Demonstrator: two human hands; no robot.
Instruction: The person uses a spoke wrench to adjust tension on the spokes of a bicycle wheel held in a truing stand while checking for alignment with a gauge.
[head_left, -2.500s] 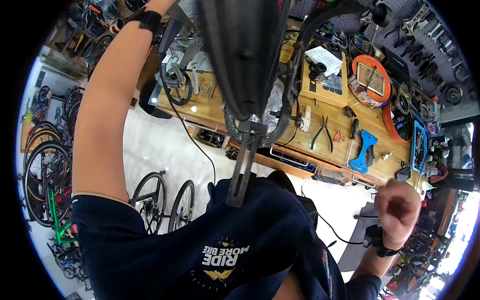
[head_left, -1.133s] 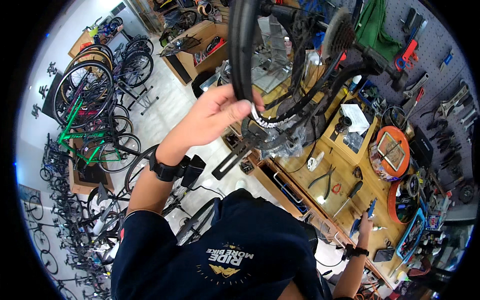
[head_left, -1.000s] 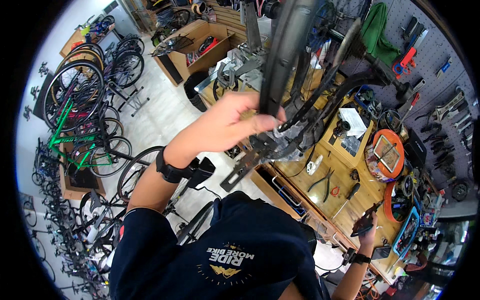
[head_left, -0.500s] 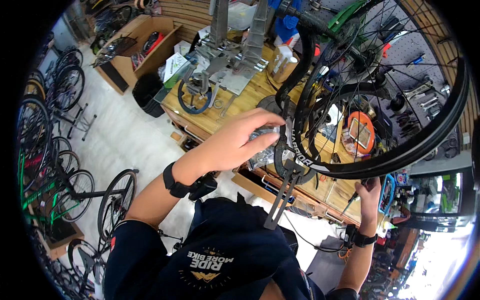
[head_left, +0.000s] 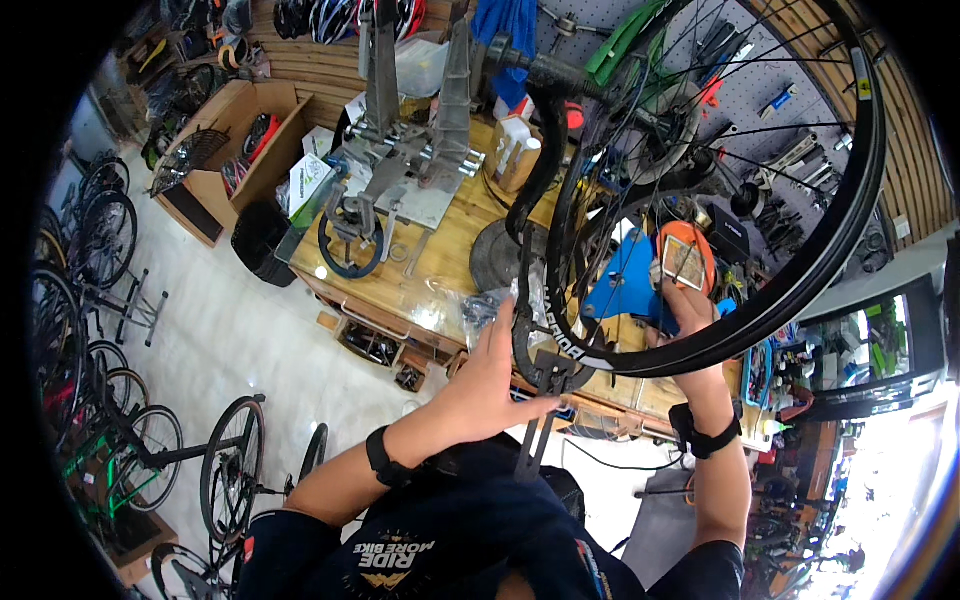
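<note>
Spoked wheel (head_left: 808, 292): in black stand (head_left: 547, 160), over tabletop (head_left: 450, 240), between both hands' fingers. Right hand (head_left: 690, 318): fingers closed on blue tool (head_left: 622, 280), seen through spokes; contact unclear to me. Left hand (head_left: 482, 388): fingers spread, apparently empty, near stand. Step, seemingly: tool presented to spokes. Next move calls for careful alignment.

The wheel rim (head_left: 785, 312) stands before the right hand (head_left: 690, 314); leftward, the floor (head_left: 250, 340) lies open.
</note>
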